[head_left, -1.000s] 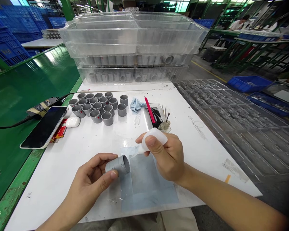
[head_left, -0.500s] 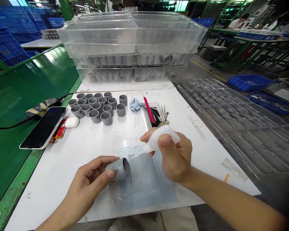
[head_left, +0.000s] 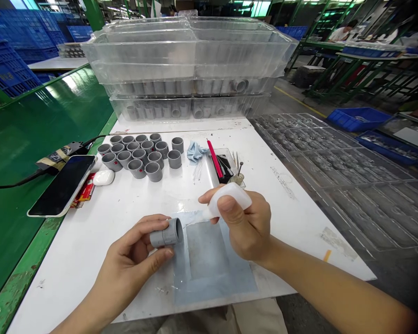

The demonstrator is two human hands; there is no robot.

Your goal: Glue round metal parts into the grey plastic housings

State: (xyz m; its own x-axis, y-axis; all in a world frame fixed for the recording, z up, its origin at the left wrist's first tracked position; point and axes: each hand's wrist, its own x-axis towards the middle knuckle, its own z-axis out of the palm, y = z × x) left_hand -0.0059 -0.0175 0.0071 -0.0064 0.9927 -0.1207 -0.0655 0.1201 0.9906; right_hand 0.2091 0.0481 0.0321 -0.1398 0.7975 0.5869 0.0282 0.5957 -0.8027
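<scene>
Between the thumb and fingers of my left hand (head_left: 135, 253) is a grey plastic ring (head_left: 166, 233), lying on its side with the open end turned right. My right hand (head_left: 245, 222) is wrapped round a small white squeeze bottle (head_left: 231, 199), tilted with its nozzle end down and left, near the ring's rim but apart from it. The thin tip is hard to make out. Under both hands lies a pale blue sheet (head_left: 212, 283) with a greyish rectangle on it. Several similar grey rings (head_left: 154, 171) stand in a group farther back.
Stacked clear trays (head_left: 195, 60) holding grey rings rise at the back. A phone (head_left: 62, 185), a white earbud case (head_left: 103, 177) and a cable lie left. Behind my right hand are a red pen (head_left: 215, 158), a small box of tools and a crumpled blue cloth (head_left: 196, 152).
My left hand has turned the ring and raised it slightly. The bottle in my right hand has shifted a little left, and its tip no longer shows clearly at the ring's rim.
</scene>
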